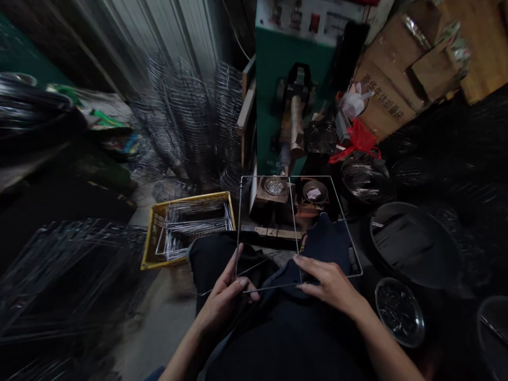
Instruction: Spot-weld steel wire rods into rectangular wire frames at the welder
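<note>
Before the green machine [268, 100], the half-closed left hand [228, 291] holds a wire frame [293, 217] near a corner; the right hand [327, 280], thumb and fingers slightly parted, grips its middle bar [296, 241]. Left of the machine: grey floor [161, 323], yellow crate [148, 243], corrugated wall [164, 32].

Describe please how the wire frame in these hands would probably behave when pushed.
The wire frame is probably fairly stiff, because its long sides run straight. It is likely light for its size, being thin wire around open space.
</note>
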The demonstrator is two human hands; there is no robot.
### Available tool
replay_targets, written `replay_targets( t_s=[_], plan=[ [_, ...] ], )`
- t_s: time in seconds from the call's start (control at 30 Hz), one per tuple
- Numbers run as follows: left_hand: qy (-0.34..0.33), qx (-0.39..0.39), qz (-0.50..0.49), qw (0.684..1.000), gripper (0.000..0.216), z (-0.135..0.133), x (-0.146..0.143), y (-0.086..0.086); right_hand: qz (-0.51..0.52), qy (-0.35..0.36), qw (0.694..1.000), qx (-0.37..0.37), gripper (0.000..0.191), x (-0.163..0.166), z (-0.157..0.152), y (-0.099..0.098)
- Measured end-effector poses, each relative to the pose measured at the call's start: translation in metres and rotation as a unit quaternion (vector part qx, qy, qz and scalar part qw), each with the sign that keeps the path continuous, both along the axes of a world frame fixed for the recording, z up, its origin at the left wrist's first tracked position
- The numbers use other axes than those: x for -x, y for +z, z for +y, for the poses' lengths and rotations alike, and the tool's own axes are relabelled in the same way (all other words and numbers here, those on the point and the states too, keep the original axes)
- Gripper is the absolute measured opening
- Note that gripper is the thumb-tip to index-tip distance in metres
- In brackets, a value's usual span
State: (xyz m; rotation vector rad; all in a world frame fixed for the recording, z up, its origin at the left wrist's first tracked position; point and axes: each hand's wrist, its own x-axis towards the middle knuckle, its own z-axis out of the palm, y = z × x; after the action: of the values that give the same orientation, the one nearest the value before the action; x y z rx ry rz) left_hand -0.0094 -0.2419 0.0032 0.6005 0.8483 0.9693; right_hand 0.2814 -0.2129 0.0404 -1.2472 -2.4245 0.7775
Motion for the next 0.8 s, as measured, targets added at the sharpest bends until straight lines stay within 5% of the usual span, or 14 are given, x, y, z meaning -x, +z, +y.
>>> replay_targets(
  t_s=[0.4, 0.6, 0.8],
  plan=[
    [-0.022, -0.008, 0.016, 1.0, 0.094, 0.013, -0.009, 0.008, 0.008, -0.021, 1.0, -0.001, 0.065, -0.006, 0.015, -0.01],
    [-0.029, -0.132, -0.001, 0.991, 0.094, 0.126, -0.006, -0.001, -0.035, -0.106, 0.988, -0.104, 0.069, -0.007, 0.123, -0.008],
    [0.002, -0.172, -0.015, 0.985, 0.086, 0.231, 0.0, -0.002, -0.044, -0.117, 0.977, -0.173, 0.057, -0.012, 0.227, 0.007]
  ],
)
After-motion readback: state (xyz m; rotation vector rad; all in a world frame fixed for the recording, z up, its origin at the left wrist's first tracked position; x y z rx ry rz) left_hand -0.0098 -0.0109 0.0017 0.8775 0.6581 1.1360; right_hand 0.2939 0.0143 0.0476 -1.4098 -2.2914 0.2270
